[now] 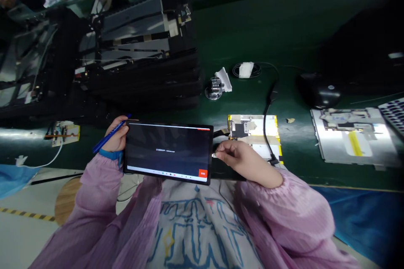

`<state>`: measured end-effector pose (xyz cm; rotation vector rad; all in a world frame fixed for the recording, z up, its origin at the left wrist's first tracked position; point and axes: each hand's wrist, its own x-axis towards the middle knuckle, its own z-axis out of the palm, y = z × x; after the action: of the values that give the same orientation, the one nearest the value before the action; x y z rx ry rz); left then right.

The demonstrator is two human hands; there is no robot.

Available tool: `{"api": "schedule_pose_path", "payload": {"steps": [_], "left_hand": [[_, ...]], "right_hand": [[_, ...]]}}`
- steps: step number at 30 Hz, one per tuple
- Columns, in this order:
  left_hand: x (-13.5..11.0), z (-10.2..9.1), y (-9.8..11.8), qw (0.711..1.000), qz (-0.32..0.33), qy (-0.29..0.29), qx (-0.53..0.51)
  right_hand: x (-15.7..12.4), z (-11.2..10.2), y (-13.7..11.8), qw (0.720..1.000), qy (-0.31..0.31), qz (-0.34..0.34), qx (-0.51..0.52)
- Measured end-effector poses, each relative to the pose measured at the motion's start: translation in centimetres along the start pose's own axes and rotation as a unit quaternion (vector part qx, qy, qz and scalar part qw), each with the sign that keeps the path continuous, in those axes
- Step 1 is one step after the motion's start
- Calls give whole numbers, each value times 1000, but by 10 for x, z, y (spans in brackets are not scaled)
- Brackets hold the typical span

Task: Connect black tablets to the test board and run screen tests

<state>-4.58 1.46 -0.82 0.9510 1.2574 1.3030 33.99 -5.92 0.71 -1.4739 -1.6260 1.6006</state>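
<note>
A tablet (167, 147) with a lit dark screen and a red button in its lower right corner is held up in front of my body. My left hand (116, 135) grips its left edge, and a blue pen (109, 136) is tucked in the same fingers. At the tablet's right edge, my right hand (232, 154) pinches a small pale plug (214, 155) against the side. The fingers hide most of this plug. Behind my right hand lies a battery assembly (268, 128) with white cells, yellow edging and a black cable across it.
Stacked dark device housings (139, 71) fill the bench's left rear. A chrome counter (214, 88) and a coiled black cable (246, 69) lie mid-bench. Rightward are a black mouse (320, 90), a silver panel (350, 136) and a keyboard (394, 111). A small circuit board (66, 131) lies left.
</note>
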Motion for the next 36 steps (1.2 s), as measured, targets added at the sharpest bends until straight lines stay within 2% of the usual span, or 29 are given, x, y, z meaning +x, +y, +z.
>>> {"api": "schedule_pose_path", "payload": {"steps": [9, 13, 18, 25, 30, 36], "left_hand": [[-4, 5, 0, 999, -24, 22, -15], [-5, 4, -1, 999, -19, 22, -23], [-6, 7, 1, 999, -24, -4, -33], [-8, 15, 11, 999, -5, 9, -39], [-15, 19, 13, 999, -18, -9, -49], [-23, 20, 16, 998, -13, 1, -59]], "right_hand": [[-8, 21, 3, 996, 70, 18, 55], [-12, 31, 4, 990, 127, 16, 53], [-11, 32, 2, 992, 122, -3, 20], [-16, 21, 1, 986, 83, -101, -106], [-20, 25, 13, 945, 127, -224, -203], [-19, 36, 18, 900, 185, -286, -273]]}}
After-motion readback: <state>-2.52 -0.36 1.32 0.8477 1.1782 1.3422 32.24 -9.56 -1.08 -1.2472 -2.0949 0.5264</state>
